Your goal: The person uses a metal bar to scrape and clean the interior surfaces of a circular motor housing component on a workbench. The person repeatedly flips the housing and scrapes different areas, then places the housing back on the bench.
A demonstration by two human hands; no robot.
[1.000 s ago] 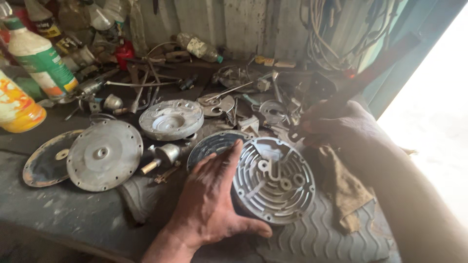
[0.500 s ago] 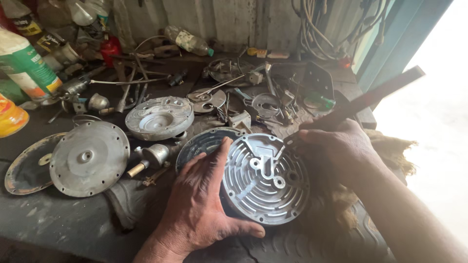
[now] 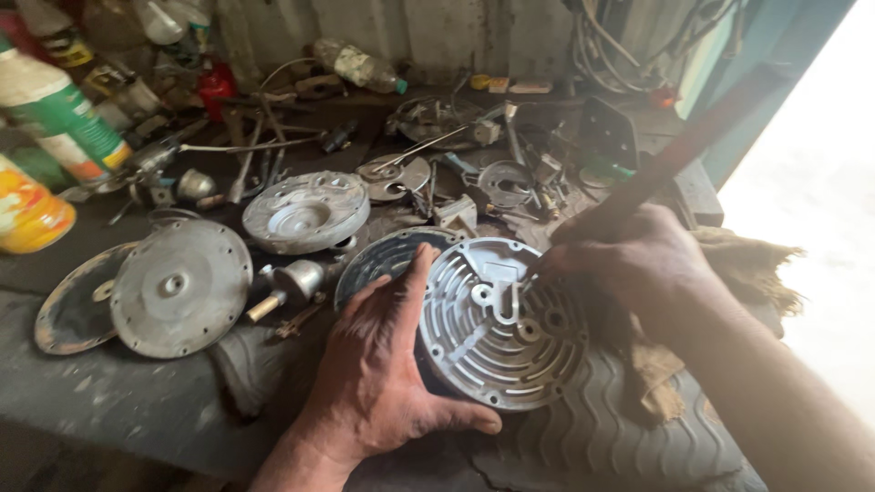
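Steadying a ribbed round cover (image 3: 497, 333), left hand (image 3: 383, 374); right hand (image 3: 638, 264) pokes a tool (image 3: 674, 150) in.

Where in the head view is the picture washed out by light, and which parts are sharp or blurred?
Head view: daylight blows out the right edge to white beyond the right hand; the ribbed round metal cover under the left hand is evenly lit and sharp; the bottles at far left look soft and stretched near the frame edge.
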